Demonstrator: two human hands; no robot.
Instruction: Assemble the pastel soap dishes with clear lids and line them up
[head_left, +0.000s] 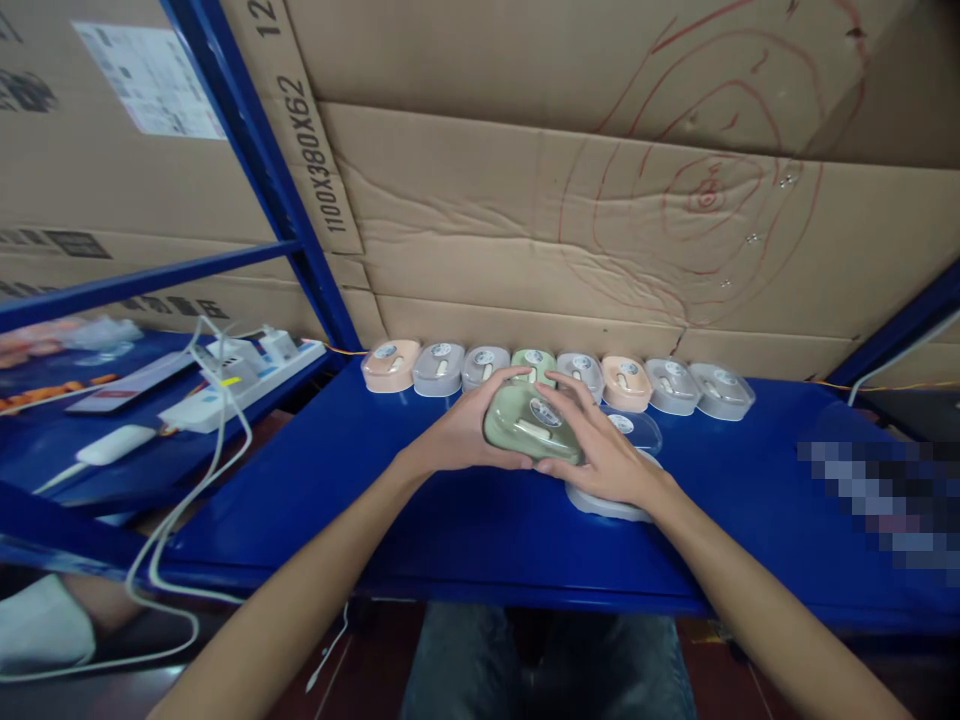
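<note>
From where I stand, the person's left hand point(459, 432) and right hand point(606, 452) hold a sage-green, rounded plastic box point(504, 418) between them, lifted above the glossy blue tabletop point(480, 550). The fingers of both hands curl around it, thumbs along the near side, fingertips reaching over the far side. Gripping from two opposite sides probably keeps the smooth, curved shell steady and presses the clear top against the body. The box tilts toward the person, so its round label and pale handle face upward.

Behind it, eight similar lidded boxes stand in a row near the brown cardboard wall point(465, 200): peach ones point(627, 386), grey ones point(721, 394) and a green one point(534, 358), partly hidden by the held box. Lining them up at the back likely leaves the front for handling.

Beneath the right hand and wrist lie a clear, labelled plastic lid point(643, 432) and a pale grey base point(606, 504); the arm covers much of them, so I cannot tell whether they touch. At the left, a white power strip point(247, 395) sits beyond the blue metal post point(300, 240), and loose white cables point(217, 470) droop across the tabletop's near-left corner, where a sleeve could snag.
</note>
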